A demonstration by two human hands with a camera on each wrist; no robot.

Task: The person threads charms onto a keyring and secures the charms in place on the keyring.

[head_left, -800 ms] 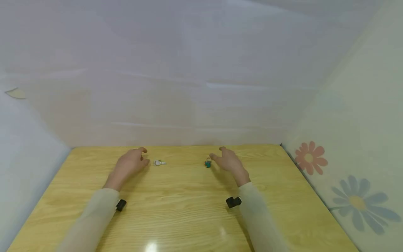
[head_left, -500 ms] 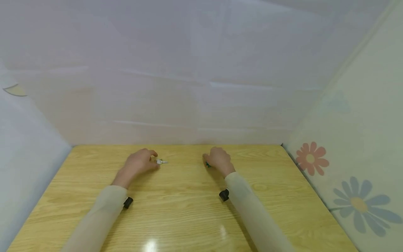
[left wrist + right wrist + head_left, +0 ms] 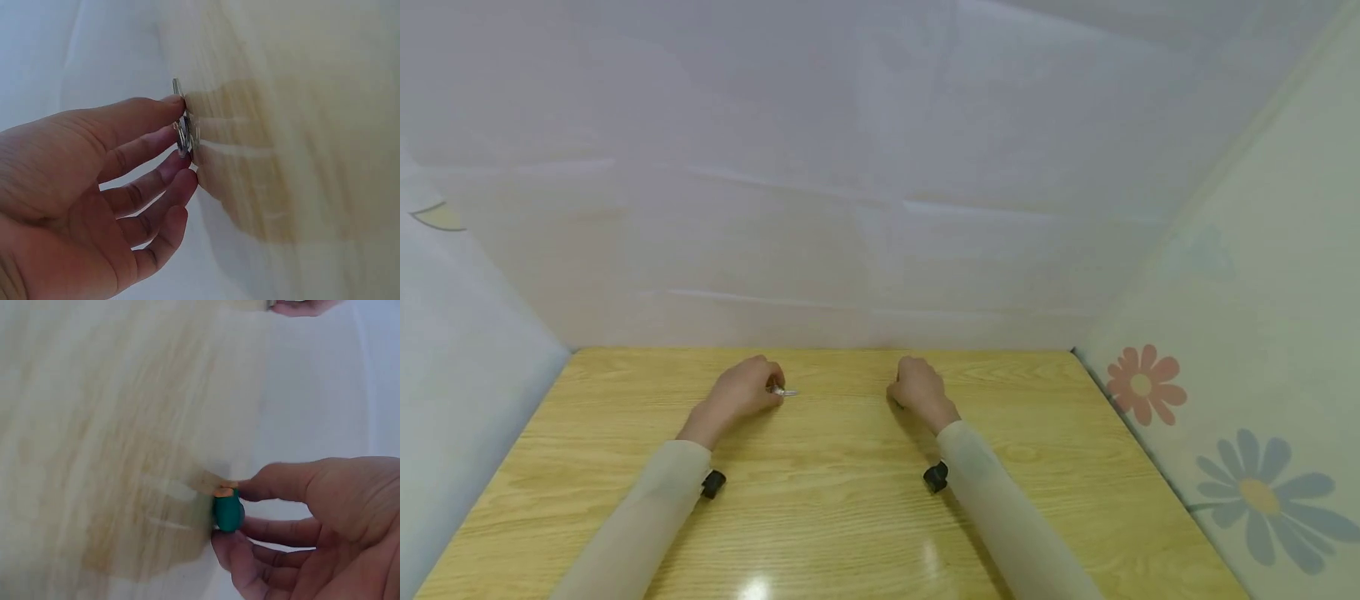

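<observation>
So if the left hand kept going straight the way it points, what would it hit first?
Probably nothing on the wooden table: beyond the left hand and its pinched silver key, bare wood runs toward the white back wall, though depth is unclear.

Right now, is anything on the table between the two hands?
No. In the head view only bare wooden tabletop lies between the left hand, pinching a small silver metal key, and the right hand.
</observation>
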